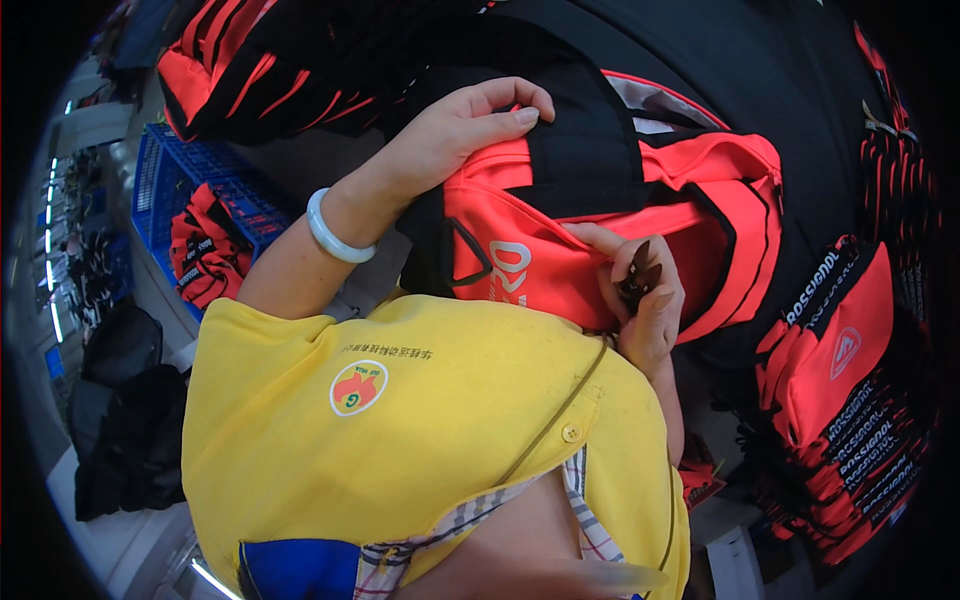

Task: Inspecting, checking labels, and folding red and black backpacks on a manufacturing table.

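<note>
A coral-red and black bag [600, 265] lies against my front, with a broad black strap [585, 140] across it. Its side gapes at the right, and a pale lining shows at the far edge. My left hand [470, 125] is closed at the bag's far left edge, thumb and index finger pinching black fabric beside the strap; the other fingertips are hidden. Small dark thread snips [640, 272] sit in my closed right hand [648, 310], their blades mostly hidden. That hand's index finger touches the bag's red front near a zipper edge.
Stacks of similar red and black bags [835, 350] stand at the right, and more bags [260, 80] lie at the far left. A blue crate [165, 170] holds red and black pieces. A thin cord [555, 420] hangs over my yellow shirt toward my right hand.
</note>
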### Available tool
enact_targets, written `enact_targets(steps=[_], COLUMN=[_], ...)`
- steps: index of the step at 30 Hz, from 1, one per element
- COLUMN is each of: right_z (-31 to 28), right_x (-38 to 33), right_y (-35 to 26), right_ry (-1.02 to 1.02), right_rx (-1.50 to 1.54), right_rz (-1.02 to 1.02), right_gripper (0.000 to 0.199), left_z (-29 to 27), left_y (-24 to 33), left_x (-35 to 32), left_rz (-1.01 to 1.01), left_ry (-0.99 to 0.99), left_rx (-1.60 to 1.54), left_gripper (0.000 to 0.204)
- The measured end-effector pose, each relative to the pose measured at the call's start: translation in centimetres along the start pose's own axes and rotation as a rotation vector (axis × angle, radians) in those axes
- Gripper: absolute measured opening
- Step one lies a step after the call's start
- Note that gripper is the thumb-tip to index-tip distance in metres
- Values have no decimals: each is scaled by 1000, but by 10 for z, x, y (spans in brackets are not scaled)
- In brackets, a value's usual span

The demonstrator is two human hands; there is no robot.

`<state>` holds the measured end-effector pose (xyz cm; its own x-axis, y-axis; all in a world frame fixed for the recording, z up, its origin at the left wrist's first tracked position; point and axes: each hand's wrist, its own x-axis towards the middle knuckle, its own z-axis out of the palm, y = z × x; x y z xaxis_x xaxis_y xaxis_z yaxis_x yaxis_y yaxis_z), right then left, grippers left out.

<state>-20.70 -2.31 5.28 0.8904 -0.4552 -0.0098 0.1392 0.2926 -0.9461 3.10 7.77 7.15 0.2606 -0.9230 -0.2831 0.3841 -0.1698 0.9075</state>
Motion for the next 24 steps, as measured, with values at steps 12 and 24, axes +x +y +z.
enact_targets(steps=[12,24], right_z=[-2,-35], right_x=[-3,-46], right_y=[-7,-25], right_ry=[-25,244], right_rx=[-64,-37], right_rz=[18,-139], right_gripper=[62,69], left_z=[10,11], left_y=[38,54], left_x=[-15,-15], left_rz=[-130,-201], left_ry=[-156,-266], left_rx=[398,390], left_gripper=[53,62])
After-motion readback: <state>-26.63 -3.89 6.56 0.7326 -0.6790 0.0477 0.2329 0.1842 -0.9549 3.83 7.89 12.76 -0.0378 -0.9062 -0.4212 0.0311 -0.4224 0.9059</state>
